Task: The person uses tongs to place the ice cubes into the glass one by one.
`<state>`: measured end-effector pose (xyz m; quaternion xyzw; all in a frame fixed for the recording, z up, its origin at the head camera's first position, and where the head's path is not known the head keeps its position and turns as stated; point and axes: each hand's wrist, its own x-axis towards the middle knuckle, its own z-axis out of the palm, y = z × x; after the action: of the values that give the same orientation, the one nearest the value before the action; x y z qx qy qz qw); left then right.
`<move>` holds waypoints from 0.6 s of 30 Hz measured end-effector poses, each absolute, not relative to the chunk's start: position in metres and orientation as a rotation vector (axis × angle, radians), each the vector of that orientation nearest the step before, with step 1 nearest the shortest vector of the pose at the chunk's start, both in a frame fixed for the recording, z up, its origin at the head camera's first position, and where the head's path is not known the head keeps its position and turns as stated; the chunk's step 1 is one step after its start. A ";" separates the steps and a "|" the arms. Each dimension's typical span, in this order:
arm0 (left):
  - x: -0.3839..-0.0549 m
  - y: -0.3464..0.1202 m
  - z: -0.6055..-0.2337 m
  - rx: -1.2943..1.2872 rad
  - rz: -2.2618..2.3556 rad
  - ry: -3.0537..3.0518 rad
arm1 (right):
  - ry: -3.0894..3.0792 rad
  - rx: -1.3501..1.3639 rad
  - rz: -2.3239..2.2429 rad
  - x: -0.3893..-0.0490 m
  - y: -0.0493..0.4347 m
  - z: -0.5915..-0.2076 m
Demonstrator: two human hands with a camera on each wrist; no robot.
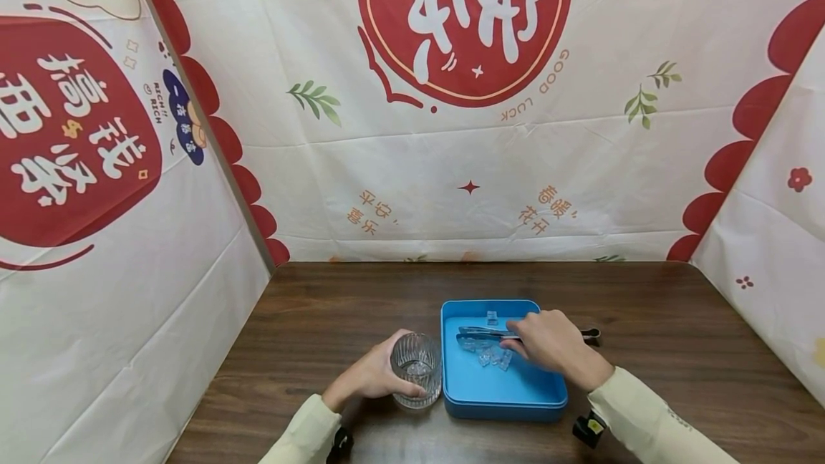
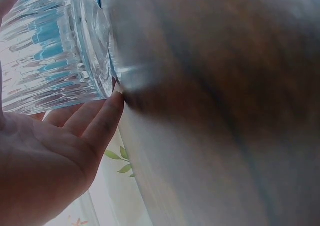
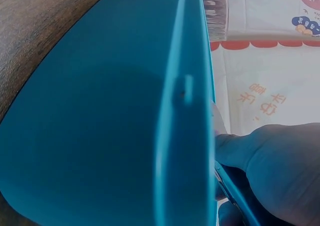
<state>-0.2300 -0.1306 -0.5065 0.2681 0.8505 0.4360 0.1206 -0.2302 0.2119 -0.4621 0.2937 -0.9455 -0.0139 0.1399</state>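
Observation:
A ribbed clear glass (image 1: pixel 417 360) stands on the table just left of a blue tray (image 1: pixel 505 398), and my left hand (image 1: pixel 372 376) grips its side, thumb in front. In the left wrist view, fingers of the left hand (image 2: pixel 55 151) lie round the glass (image 2: pixel 47 50) near its base. Something clear lies at the bottom of the glass. Over the tray, my right hand (image 1: pixel 553 342) holds metal tongs (image 1: pixel 473 333), their tips pointing left above several clear cubes (image 1: pixel 495 357). One clear cube (image 1: pixel 492 318) sits apart near the tray's back wall. Whether the tips hold a cube I cannot tell.
Both items stand on a dark wooden table (image 1: pixel 322 306). Printed white cloth (image 1: pixel 412 156) hangs behind it, with more cloth at both sides. The tray's raised blue wall (image 3: pixel 90 110) fills much of the right wrist view.

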 end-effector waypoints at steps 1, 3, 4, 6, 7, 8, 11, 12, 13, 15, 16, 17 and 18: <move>-0.230 -0.131 -0.506 0.781 1.270 2.487 | -2.731 0.848 -0.041 -0.230 0.212 -0.462; -0.230 -0.131 -0.507 0.782 1.268 2.488 | -2.727 0.850 -0.042 -0.230 0.211 -0.462; -0.230 -0.131 -0.506 0.782 1.269 2.486 | -2.724 0.851 -0.042 -0.230 0.211 -0.462; -0.230 -0.131 -0.506 0.785 1.265 2.489 | -2.723 0.851 -0.042 -0.230 0.211 -0.461; -0.230 -0.131 -0.506 0.786 1.265 2.487 | -2.723 0.849 -0.043 -0.230 0.211 -0.461; -0.230 -0.131 -0.506 0.787 1.266 2.485 | -2.724 0.848 -0.042 -0.230 0.211 -0.461; -0.230 -0.131 -0.506 0.784 1.265 2.489 | -2.729 0.843 -0.040 -0.230 0.211 -0.460; -0.230 -0.130 -0.506 0.784 1.264 2.491 | -2.730 0.841 -0.038 -0.230 0.211 -0.459; -0.229 -0.130 -0.506 0.782 1.267 2.490 | -2.729 0.840 -0.038 -0.229 0.211 -0.459; -0.229 -0.130 -0.506 0.782 1.266 2.494 | -2.727 0.841 -0.037 -0.229 0.211 -0.459; -0.229 -0.130 -0.506 0.782 1.264 2.496 | -2.725 0.843 -0.036 -0.229 0.211 -0.459; -0.229 -0.130 -0.506 0.781 1.264 2.497 | -2.725 0.843 -0.036 -0.229 0.211 -0.459; -0.229 -0.130 -0.506 0.782 1.262 2.497 | -2.723 0.843 -0.036 -0.229 0.212 -0.459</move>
<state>-0.2293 -0.1302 -0.5057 0.2672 0.8536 0.4314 0.1178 -0.2293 0.2117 -0.4592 0.2927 -0.9451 -0.0125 0.1449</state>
